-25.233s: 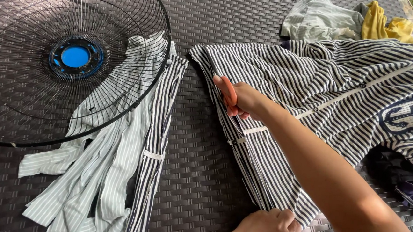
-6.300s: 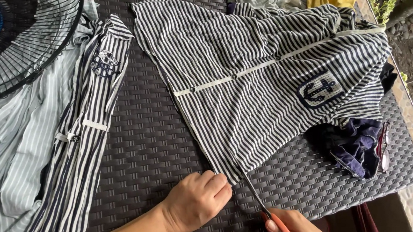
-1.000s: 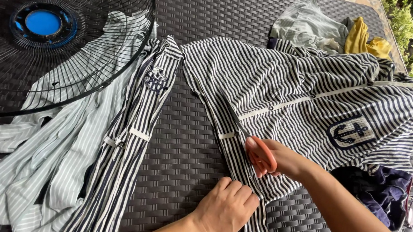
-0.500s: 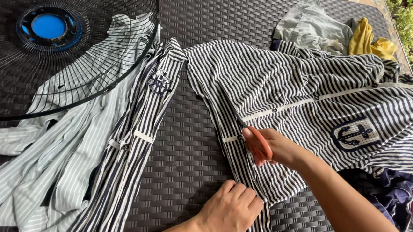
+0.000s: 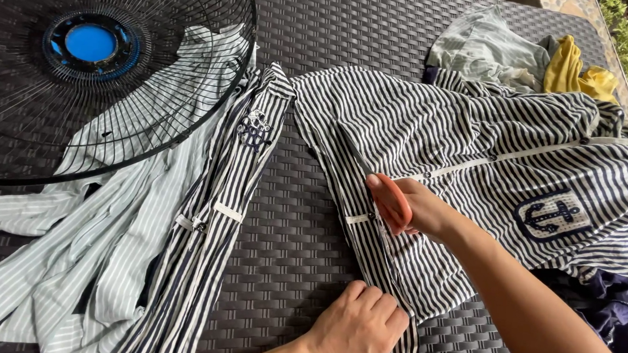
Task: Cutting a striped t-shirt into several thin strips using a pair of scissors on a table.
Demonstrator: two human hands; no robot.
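Observation:
A navy-and-white striped garment (image 5: 435, 133) with an anchor badge (image 5: 553, 213) lies spread on a dark woven table (image 5: 288, 226). My right hand (image 5: 419, 206) grips orange-handled scissors (image 5: 391, 200) that sit on the cloth near its left edge, beside a white strap. My left hand (image 5: 357, 331) presses flat on the lower left edge of the same garment, near the front of the table. Left of them lies a pile of cut striped fabric strips (image 5: 171, 218).
A black wire fan guard (image 5: 200, 117) with a blue hub (image 5: 90, 42) covers the back left and rests on the strips. A pale green cloth (image 5: 485, 52) and a yellow cloth (image 5: 575, 73) lie at the back right. Dark blue cloth (image 5: 614, 308) sits at the right edge.
My right hand with the scissors has moved farther up the garment's left edge. My left hand stays pressed on the lower edge.

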